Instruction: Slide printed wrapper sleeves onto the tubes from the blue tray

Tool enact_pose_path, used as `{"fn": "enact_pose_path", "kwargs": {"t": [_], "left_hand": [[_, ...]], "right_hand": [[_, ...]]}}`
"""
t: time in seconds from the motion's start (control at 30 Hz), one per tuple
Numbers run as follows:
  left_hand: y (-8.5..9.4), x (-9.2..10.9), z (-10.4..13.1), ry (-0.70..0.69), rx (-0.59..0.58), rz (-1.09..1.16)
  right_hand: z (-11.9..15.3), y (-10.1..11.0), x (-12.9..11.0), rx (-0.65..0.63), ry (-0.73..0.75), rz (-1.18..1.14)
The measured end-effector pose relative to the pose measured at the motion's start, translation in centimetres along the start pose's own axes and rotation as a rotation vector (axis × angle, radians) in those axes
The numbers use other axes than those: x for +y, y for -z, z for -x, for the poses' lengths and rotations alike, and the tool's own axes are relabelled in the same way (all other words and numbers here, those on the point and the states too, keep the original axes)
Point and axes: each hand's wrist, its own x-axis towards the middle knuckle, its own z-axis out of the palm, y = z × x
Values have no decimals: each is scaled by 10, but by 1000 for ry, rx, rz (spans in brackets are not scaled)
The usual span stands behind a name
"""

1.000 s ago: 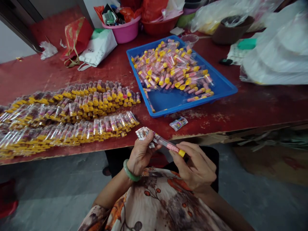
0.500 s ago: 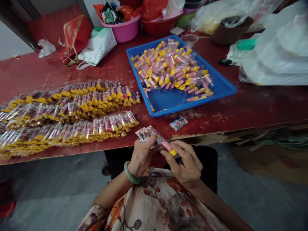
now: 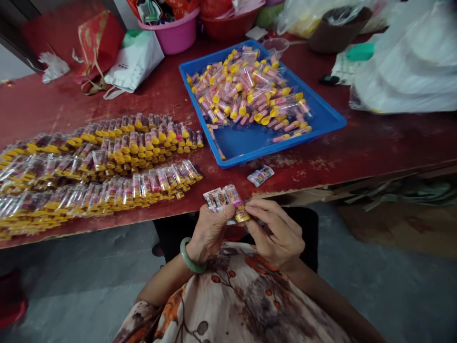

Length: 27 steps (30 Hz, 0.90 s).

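Observation:
My left hand [image 3: 209, 232] is closed on a small fan of printed cards [image 3: 215, 199], its thumb pressing on top. Against these cards lies a clear plastic tube [image 3: 233, 199] with a printed picture along it and a yellow end towards me. The fingers of my right hand [image 3: 276, 233] are closed at the yellow end of this tube, the thumb underneath. Just beyond my hands, a small stack of printed slips [image 3: 260, 176] rests near the table edge. My left palm and part of the cards are hidden.
A blue tray [image 3: 246, 155] holds a heap of yellow-capped tubes with pink contents [image 3: 246, 90]. On the left, rows of labelled tubes [image 3: 107, 186] are stacked on the red table [image 3: 171, 102]. Bags [image 3: 137, 62], a pink basin [image 3: 174, 33] and white plastic-wrapped stacks [image 3: 410, 71] stand farther back.
The tube now lies alongside the cards with its printed picture facing up; before, it pointed towards my right hand with pink contents showing. The whole view has shifted slightly.

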Motion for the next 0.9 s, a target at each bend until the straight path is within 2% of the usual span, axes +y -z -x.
{"fn": "enact_pose_path", "kwargs": {"t": [0.37, 0.73, 0.9], "left_hand": [[3, -6, 3, -6, 36, -51], [2, -8, 5, 1, 6, -37], [1, -12, 3, 16, 28, -42]], "right_hand": [[0, -4, -6, 97, 9, -31], [3, -3, -1, 81, 71, 53], [11, 0, 5, 45, 89, 128]]}}
